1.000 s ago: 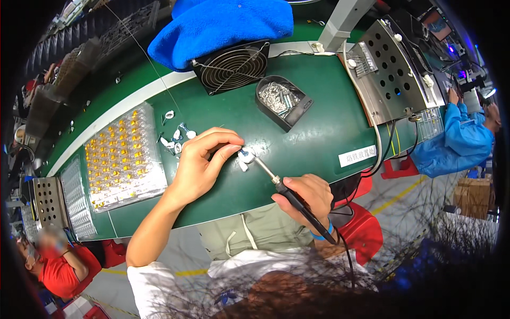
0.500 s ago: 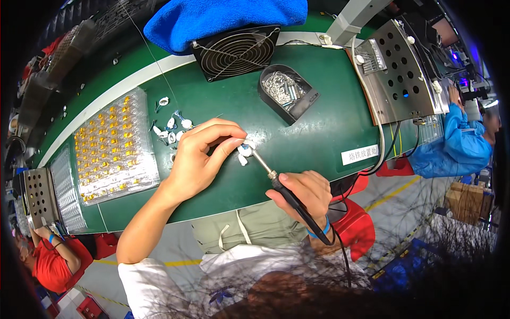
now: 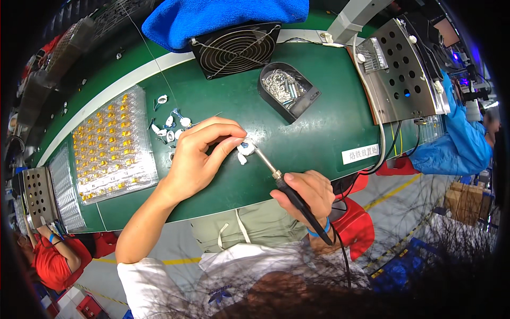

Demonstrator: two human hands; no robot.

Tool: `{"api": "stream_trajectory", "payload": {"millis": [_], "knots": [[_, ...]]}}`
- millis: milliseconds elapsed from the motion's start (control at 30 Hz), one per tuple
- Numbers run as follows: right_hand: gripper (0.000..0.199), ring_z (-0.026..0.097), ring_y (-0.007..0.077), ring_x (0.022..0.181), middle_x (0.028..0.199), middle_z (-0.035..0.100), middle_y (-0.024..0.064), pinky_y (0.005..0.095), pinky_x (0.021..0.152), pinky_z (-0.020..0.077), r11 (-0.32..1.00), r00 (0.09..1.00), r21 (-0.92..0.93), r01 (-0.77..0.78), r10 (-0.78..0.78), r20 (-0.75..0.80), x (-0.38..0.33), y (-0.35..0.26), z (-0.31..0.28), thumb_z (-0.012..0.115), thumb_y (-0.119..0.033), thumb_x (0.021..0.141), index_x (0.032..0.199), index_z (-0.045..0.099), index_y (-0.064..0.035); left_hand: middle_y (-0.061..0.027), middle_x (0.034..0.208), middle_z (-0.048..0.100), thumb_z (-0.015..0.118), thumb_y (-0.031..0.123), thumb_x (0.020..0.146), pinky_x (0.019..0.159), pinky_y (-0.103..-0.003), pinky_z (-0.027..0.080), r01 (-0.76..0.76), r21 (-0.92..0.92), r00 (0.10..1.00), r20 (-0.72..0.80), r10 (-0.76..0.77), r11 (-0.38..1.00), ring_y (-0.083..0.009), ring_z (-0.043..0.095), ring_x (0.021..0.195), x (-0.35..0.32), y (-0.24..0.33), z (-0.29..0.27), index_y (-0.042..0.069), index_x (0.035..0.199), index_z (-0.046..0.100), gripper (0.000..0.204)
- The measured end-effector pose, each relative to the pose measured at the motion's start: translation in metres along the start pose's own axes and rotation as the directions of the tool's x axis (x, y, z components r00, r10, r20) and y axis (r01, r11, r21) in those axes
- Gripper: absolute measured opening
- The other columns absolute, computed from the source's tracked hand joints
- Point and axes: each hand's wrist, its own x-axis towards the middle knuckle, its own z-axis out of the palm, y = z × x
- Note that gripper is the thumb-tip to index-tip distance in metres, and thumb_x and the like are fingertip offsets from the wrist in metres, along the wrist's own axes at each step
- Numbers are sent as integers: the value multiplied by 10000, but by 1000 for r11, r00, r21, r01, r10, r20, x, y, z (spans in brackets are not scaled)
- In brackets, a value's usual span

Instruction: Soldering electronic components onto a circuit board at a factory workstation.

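My left hand (image 3: 204, 154) pinches a small white part (image 3: 245, 149) between thumb and fingers, just above the green table (image 3: 319, 133). My right hand (image 3: 308, 194) grips the black handle of a soldering iron (image 3: 289, 192) like a pen. Its metal tip touches the white part. The iron's cable runs down past my wrist. Several more small white parts (image 3: 170, 125) lie scattered on the table left of my left hand.
A clear tray of yellow components (image 3: 111, 146) lies at the left. A black fan (image 3: 236, 48) and a black holder of metal wool (image 3: 289, 90) stand behind, under a blue cloth (image 3: 223, 16). A perforated metal box (image 3: 401, 74) is at right. People in blue (image 3: 451, 143) and red (image 3: 50, 260) sit nearby.
Both hands hold the same grip; the iron's tip stays at the white part. The view has shifted slightly as my head moved.
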Motion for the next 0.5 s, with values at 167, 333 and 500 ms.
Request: {"api": "stream_trajectory", "payload": {"millis": [167,333,500], "knots": [[457,688,298,721,887,735,121,382,662,579,999,999,13,-40,40,-26,-4,1,-5,943,-210,742,1090,716,-19,-105,1053,727,712,-7,950,790,-302,581,26,-27,1000,4,-26,999,-194,709,910,0,5,0,-24,1061,727,113],[440,698,297,745,896,739,122,366,659,578,994,995,47,-99,99,-15,-1,-1,-8,937,-215,755,1086,718,-25,-105,1057,722,717,-14,943,837,-301,592,26,-35,999,30,-25,999,-184,712,938,-1,4,0,-24,1069,724,126],[433,700,293,737,883,743,119,363,641,574,995,996,45,-91,91,-3,2,-1,-9,936,-215,755,1079,718,-27,-122,1089,742,718,-31,931,905,-314,597,81,-156,997,11,-80,984,-175,725,972,-2,6,3,-31,1157,697,227]]}}
